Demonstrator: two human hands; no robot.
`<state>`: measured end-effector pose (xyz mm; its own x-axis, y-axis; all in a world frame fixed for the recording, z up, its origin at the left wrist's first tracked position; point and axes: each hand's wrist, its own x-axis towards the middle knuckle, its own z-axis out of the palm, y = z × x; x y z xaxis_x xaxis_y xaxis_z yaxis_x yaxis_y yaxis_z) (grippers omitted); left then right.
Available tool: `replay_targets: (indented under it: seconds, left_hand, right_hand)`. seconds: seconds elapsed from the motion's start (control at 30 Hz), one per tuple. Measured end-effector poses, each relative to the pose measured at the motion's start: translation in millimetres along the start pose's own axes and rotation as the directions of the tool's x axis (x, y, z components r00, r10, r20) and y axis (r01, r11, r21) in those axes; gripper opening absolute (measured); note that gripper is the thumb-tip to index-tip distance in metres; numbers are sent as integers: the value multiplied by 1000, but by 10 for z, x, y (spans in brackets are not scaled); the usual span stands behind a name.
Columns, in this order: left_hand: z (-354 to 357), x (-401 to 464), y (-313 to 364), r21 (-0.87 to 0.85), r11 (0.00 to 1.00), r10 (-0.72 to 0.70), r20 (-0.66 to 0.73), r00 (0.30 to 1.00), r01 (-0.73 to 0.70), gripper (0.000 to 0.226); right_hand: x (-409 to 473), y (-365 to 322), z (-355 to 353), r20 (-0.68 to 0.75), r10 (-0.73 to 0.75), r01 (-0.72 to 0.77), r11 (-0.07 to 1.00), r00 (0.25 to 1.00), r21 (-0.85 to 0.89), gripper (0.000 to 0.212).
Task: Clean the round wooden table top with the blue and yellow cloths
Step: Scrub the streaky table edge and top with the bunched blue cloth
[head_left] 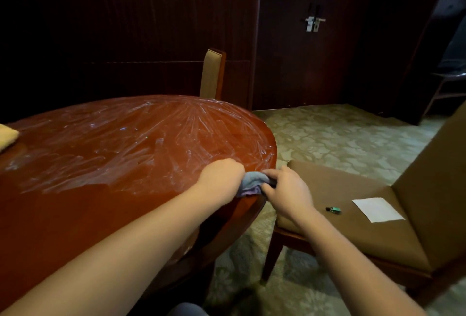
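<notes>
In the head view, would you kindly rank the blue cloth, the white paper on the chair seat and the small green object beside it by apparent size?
1. White paper
2. Blue cloth, partly hidden by both hands, so unsure against the paper
3. Green object, clearly smallest

A brown chair (pixel 358 217) is standing on the patterned carpet (pixel 340 134), carrying a white paper (pixel 377 209) and a small green object (pixel 334 210). Another chair (pixel 213 73) is standing by the dark door (pixel 297 63).

Hotel-like dining room: carpet (pixel 340 136), upholstered chairs (pixel 353 217), door (pixel 302 38) with lever lock (pixel 313 23).
</notes>
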<state>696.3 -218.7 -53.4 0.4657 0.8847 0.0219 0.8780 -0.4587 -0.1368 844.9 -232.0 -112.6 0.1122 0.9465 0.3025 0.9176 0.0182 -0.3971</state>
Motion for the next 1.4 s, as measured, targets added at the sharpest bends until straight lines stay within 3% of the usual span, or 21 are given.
replay_targets:
  seconds: [0.13,0.37,0.53,0.87,1.07,1.27,1.4]
  left_hand:
    - [-79,139,94,-6,1000,-18,-15,1000,18,26]
    - [-39,257,-31,5,999,43,31,999,-43,20]
    - [-46,374,91,57,998,21,-55,998,-18,22]
    - [7,565,37,111,993,38,-65,997,-31,22]
    - [15,479,14,261,937,240,-3,971,-231,23]
    - [-27,655,-20,166,981,107,-8,994,-104,22]
    - [-132,658,42,211,960,185,15,983,-184,26]
  right_hand:
    - [258,3,-2,47,52,-54,997,998,46,26]
    - [87,73,1,21,43,-42,998,999,-36,26]
    - [454,39,6,62,115,-116,993,991,15,27]
    - [605,83,53,44,93,-94,995,995,19,34]
    - [251,175,-24,59,-55,57,997,997,-46,28]
    - [650,119,-51,77,62,-61,998,995,-17,30]
    - [555,115,-33,86,28,-23,998,996,-59,27]
